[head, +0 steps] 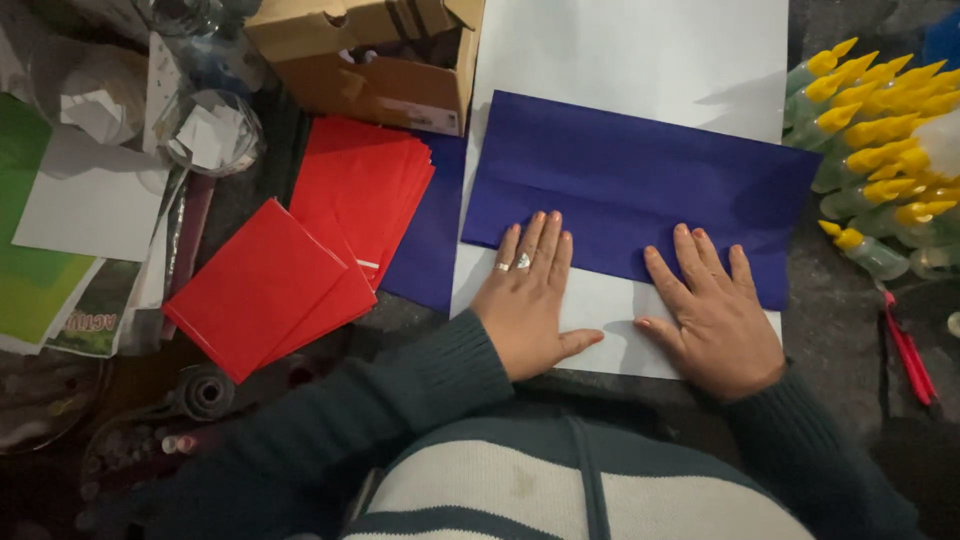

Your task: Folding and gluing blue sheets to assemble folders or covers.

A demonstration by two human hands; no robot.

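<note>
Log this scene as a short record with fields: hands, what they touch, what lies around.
left hand: flat, palm down, fingers on the lower edge of the blue paper; rings on two fingers
right hand: flat, palm down, fingers on the same edge
blue paper: folded, lying on a white sheet
left side: stack of red papers, cardboard box, glass jars with paper scraps
right side: bottles with yellow caps, red pen

A home craft table, it seems: red paper stacks (300, 250), a cardboard box (375, 60), glue bottles (880, 150) crowd round the hands.
</note>
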